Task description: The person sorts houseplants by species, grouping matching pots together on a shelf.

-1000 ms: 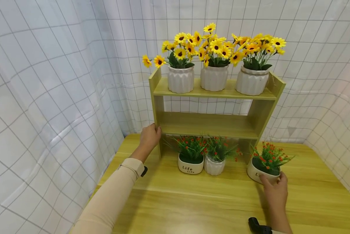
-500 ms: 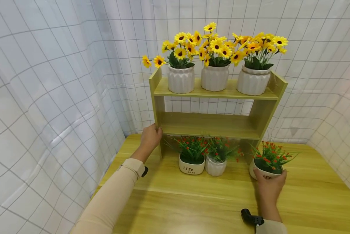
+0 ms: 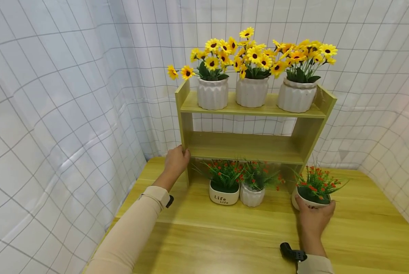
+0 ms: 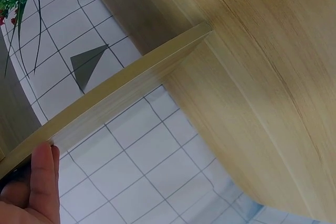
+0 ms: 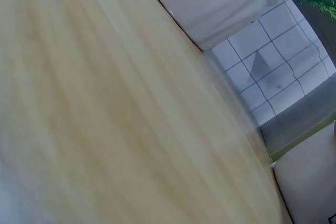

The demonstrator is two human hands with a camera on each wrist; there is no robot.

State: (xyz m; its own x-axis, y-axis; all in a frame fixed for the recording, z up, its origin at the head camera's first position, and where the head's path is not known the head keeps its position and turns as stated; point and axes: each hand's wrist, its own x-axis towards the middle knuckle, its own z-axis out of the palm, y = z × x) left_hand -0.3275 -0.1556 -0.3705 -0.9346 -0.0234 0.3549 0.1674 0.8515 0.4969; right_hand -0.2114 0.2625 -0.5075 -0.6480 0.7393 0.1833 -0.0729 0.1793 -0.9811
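Gripping, both hands. Left hand [image 3: 175,163] has its grip closed on the edge of the light yellow-brown wooden shelf unit [image 3: 245,147], at its left side panel, about level with the middle board; in the left wrist view, fingers [image 4: 44,182] lie against the panel. Right hand [image 3: 314,220] has its grip round a cream oval planter with dark "Life" lettering, green grass and small red flowers [image 3: 314,192], thumb and fingers on opposite sides. That planter is just right of the shelf unit's right foot, slightly forward; cannot tell if its base touches the pale wood-grain counter [image 3: 225,239].

Just in front of the shelf unit's lowest opening, on the counter: a second cream "Life" planter with red-flowered grass [image 3: 224,196], left one, upright, and a small white fluted pot with red-flowered greenery [image 3: 252,197] just beside it.

Shelf unit's top board carries three white fluted pots with yellow daisy-like flowers: left pot [image 3: 213,94], middle pot [image 3: 252,92], right pot [image 3: 297,97], all upright. Behind the shelf unit and to its left and right, a white cloth with dark grid lines [image 3: 64,114].
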